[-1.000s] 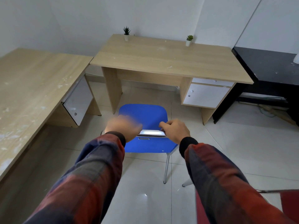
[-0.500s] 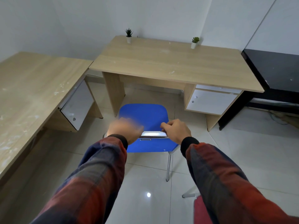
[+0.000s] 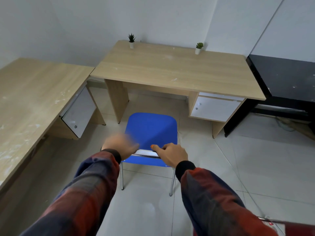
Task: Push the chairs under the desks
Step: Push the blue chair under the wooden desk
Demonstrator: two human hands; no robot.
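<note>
We note 1 blue chair (image 3: 150, 129) on the floor before the centre desk (image 3: 173, 68), seat not under it, right hand (image 3: 172, 155) gripping its top rail, left hand (image 3: 119, 147) blurred, grip unclear, 2 wooden desks, 2 potted plants (image 3: 131, 40) in white pots.

No text, label, brand, number or sign can be read anywhere in the head view — nothing legible on any surface that shows, near or far.
</note>
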